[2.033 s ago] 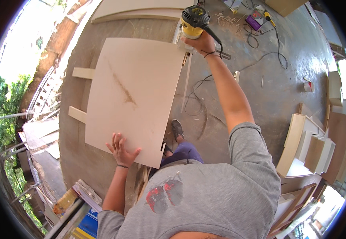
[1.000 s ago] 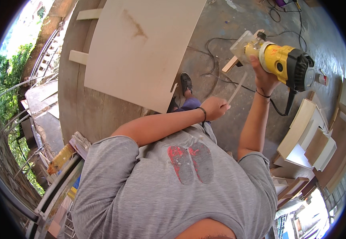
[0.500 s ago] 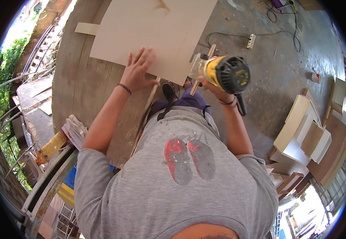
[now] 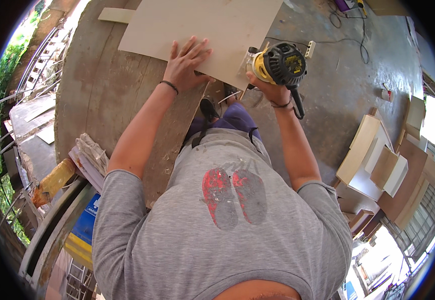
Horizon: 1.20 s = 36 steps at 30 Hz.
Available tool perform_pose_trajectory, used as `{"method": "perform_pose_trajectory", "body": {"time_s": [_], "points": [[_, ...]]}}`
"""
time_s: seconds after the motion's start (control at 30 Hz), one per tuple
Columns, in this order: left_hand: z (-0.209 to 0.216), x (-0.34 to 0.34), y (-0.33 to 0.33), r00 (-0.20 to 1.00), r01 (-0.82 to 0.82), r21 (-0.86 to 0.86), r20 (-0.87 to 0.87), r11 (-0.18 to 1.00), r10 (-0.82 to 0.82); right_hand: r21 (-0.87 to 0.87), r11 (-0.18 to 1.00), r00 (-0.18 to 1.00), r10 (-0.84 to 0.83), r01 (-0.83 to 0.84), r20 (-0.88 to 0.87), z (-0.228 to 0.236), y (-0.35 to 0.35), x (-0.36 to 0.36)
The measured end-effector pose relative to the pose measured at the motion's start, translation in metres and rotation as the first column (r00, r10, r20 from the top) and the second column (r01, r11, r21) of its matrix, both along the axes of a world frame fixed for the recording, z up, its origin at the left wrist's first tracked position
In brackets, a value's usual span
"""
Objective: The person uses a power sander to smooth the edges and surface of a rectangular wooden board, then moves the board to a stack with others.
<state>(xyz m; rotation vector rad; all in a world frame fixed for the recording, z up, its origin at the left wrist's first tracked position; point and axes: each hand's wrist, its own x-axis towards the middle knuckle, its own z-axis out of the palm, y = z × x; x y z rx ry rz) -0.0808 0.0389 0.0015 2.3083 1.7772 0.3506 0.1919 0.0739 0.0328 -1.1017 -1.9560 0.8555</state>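
Note:
A pale, flat board point(image 4: 192, 25) lies on a worn wooden workbench point(image 4: 112, 95), its near corner projecting beyond the bench edge. My left hand point(image 4: 185, 64) rests open near the board's front edge, fingers spread over its face and thumb toward the edge. My right hand point(image 4: 270, 91) is closed around a yellow and black trim router point(image 4: 282, 65). The router's clear base is against the board's right edge, close to the near corner. Its bit is hidden, and I cannot tell whether it touches the board.
A pale wood strip point(image 4: 116, 15) sticks out from the board's left side. A black cord point(image 4: 362, 45) and a power strip point(image 4: 310, 49) lie on the floor to the right. Wooden box pieces point(image 4: 365, 145) stand farther right. A blue and yellow container point(image 4: 85, 227) sits at lower left.
The router has come from beside the board to its right edge, and its tilt has changed. The board appears higher and farther right in view. My left hand still lies on it.

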Motion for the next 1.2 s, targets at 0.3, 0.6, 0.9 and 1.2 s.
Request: {"method": "perform_pose_trajectory", "body": {"time_s": [0.3,0.6,0.9,1.2], "points": [[-0.002,0.002,0.001,1.000,-0.006,-0.004,-0.021,1.000,0.005,0.113,0.994,0.999,-0.006,0.003,0.033,0.000,0.005,-0.008],[0.001,0.003,0.001,0.999,-0.015,-0.004,-0.041,1.000,0.015,0.044,0.999,1.000,0.014,-0.014,0.011,-0.010,-0.012,-0.009],[-0.001,0.004,0.003,0.999,-0.023,0.005,-0.036,1.000,0.023,0.107,0.994,0.999,0.000,0.003,-0.033,0.004,-0.022,-0.017],[0.000,0.004,0.002,0.999,-0.016,-0.012,-0.039,1.000,0.016,0.010,0.999,0.993,-0.051,0.052,-0.104,-0.003,-0.016,-0.016]]}}
